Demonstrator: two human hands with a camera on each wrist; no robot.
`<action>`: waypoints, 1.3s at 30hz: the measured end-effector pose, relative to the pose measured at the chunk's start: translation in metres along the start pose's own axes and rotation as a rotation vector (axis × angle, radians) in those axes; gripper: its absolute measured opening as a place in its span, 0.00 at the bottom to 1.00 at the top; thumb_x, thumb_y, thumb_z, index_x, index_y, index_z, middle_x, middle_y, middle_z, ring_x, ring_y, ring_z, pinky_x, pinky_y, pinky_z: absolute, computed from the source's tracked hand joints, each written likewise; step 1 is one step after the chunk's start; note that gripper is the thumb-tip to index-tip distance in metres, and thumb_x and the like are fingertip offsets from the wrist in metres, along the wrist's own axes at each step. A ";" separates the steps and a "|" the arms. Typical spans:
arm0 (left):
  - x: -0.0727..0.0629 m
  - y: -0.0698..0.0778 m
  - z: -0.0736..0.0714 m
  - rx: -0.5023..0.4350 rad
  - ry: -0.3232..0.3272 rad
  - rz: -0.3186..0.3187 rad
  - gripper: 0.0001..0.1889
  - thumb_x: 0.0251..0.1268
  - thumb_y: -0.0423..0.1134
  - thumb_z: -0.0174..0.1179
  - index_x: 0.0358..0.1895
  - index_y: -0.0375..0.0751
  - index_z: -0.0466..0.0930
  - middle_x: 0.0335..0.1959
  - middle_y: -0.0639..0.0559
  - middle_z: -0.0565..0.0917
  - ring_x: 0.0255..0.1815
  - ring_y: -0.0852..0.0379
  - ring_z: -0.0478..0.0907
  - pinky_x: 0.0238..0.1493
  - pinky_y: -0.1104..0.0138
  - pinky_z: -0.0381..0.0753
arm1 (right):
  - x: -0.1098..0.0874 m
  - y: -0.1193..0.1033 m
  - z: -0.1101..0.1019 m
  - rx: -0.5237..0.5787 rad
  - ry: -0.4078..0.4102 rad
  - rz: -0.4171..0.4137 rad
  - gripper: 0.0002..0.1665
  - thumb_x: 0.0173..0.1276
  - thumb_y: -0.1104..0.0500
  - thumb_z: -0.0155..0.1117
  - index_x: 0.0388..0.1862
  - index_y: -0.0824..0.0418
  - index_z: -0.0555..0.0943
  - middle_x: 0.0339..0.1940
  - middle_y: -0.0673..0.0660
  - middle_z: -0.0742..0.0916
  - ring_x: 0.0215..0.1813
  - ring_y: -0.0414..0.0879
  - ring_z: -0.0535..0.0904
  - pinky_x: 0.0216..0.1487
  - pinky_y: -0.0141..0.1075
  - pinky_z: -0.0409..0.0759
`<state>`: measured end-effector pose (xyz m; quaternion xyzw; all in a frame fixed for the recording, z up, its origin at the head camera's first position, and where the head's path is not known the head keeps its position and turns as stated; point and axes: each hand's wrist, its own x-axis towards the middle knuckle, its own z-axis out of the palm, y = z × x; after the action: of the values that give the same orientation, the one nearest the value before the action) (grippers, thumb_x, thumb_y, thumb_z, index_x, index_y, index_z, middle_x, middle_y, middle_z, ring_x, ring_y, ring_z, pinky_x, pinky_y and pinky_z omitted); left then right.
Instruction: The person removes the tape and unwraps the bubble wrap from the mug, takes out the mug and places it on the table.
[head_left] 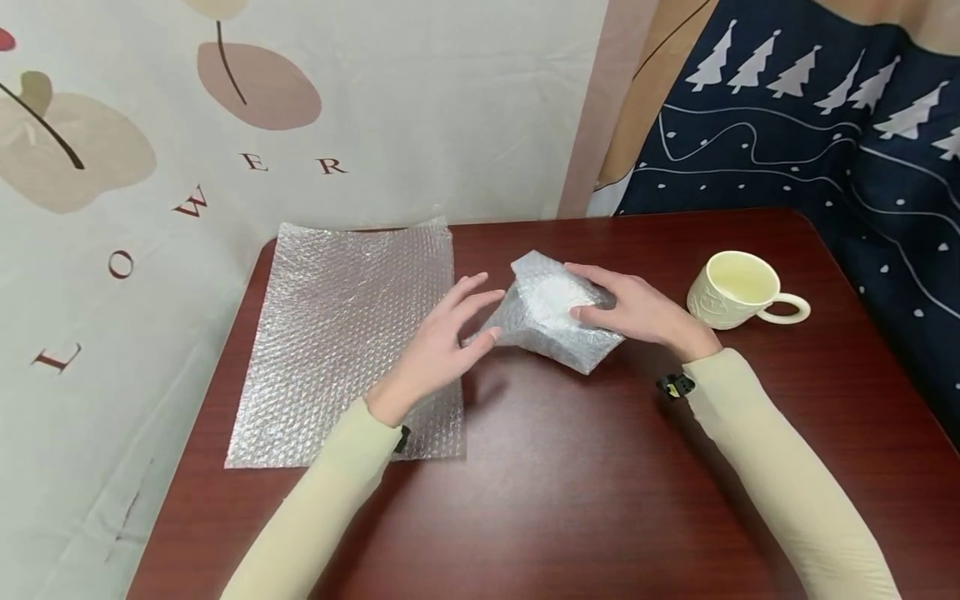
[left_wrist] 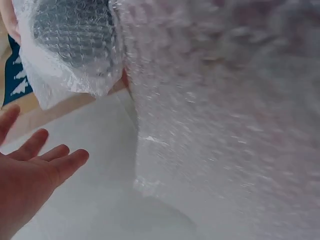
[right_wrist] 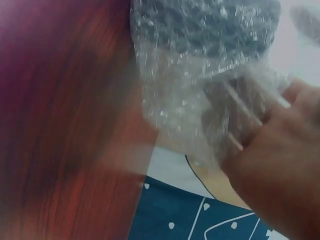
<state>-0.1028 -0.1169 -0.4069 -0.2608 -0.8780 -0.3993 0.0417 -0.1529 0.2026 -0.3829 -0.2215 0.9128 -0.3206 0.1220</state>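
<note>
Two bare hands meet over a dark red-brown table (head_left: pixel 540 508), apart from each other, on either side of a bubble-wrapped bundle (head_left: pixel 551 308). The right hand (head_left: pixel 633 307) grips the bundle's right side, thumb nearer the person and fingers along the far edge. The left hand (head_left: pixel 442 337) is spread with its fingers reaching toward the narrowed left end of the wrap; whether the thumb tip touches that end is hard to tell from above. The bundle is over the rear half of the table, between a flat sheet and a mug, and something dark grey (left_wrist: pixel 75 35) shows through its clear bubbles.

The sheet of bubble wrap (head_left: pixel 330 333) lies on the left, partly beneath the left hand and forearm, its far edge curling up a little. The pale yellow mug (head_left: pixel 716 300) stands upright beyond the right wrist, its handle pointing right. Behind the table hang a whitish cloth (head_left: pixel 450 108) with leaf shapes and red letters, and a navy cloth (head_left: pixel 750 187) printed with white trees.
</note>
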 end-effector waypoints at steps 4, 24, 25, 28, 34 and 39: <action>0.012 0.005 0.007 0.022 -0.065 0.073 0.26 0.77 0.51 0.59 0.74 0.51 0.75 0.82 0.53 0.60 0.85 0.50 0.44 0.80 0.43 0.52 | 0.008 0.002 -0.002 0.027 -0.088 -0.009 0.43 0.71 0.43 0.67 0.82 0.42 0.64 0.80 0.54 0.70 0.77 0.53 0.66 0.74 0.61 0.65; 0.018 0.005 0.020 0.253 -0.158 0.178 0.27 0.74 0.55 0.63 0.72 0.54 0.77 0.81 0.48 0.64 0.84 0.41 0.48 0.78 0.37 0.53 | 0.014 -0.004 -0.021 -0.072 -0.150 -0.045 0.41 0.71 0.41 0.68 0.80 0.44 0.69 0.80 0.54 0.71 0.81 0.56 0.59 0.75 0.63 0.62; 0.018 0.006 0.020 0.262 -0.155 0.178 0.27 0.74 0.55 0.63 0.72 0.54 0.77 0.81 0.48 0.64 0.84 0.41 0.49 0.78 0.38 0.54 | 0.011 -0.005 -0.021 -0.068 -0.109 -0.050 0.40 0.72 0.41 0.67 0.80 0.47 0.70 0.80 0.55 0.71 0.82 0.57 0.58 0.75 0.63 0.62; 0.017 0.008 0.023 0.293 -0.123 0.194 0.27 0.74 0.54 0.63 0.72 0.53 0.77 0.79 0.47 0.66 0.82 0.39 0.55 0.78 0.42 0.57 | -0.002 -0.010 -0.022 -0.066 0.071 -0.063 0.35 0.74 0.43 0.66 0.75 0.53 0.75 0.76 0.56 0.75 0.79 0.56 0.64 0.75 0.61 0.65; 0.012 0.014 0.029 0.384 -0.040 0.203 0.26 0.73 0.55 0.64 0.71 0.55 0.78 0.76 0.45 0.71 0.77 0.35 0.64 0.76 0.45 0.64 | -0.034 -0.025 -0.013 -0.056 0.409 -0.114 0.22 0.75 0.48 0.66 0.63 0.55 0.84 0.61 0.53 0.85 0.65 0.50 0.78 0.66 0.53 0.74; 0.010 0.020 0.032 0.478 0.000 0.182 0.26 0.72 0.57 0.64 0.70 0.57 0.79 0.74 0.45 0.73 0.74 0.36 0.67 0.74 0.41 0.65 | -0.057 -0.031 0.007 -0.060 0.490 -0.154 0.14 0.74 0.53 0.67 0.53 0.57 0.87 0.47 0.49 0.87 0.51 0.45 0.80 0.52 0.41 0.77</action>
<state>-0.0976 -0.0787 -0.4121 -0.3215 -0.9204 -0.1748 0.1379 -0.0904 0.2047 -0.3636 -0.2097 0.9046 -0.3461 -0.1343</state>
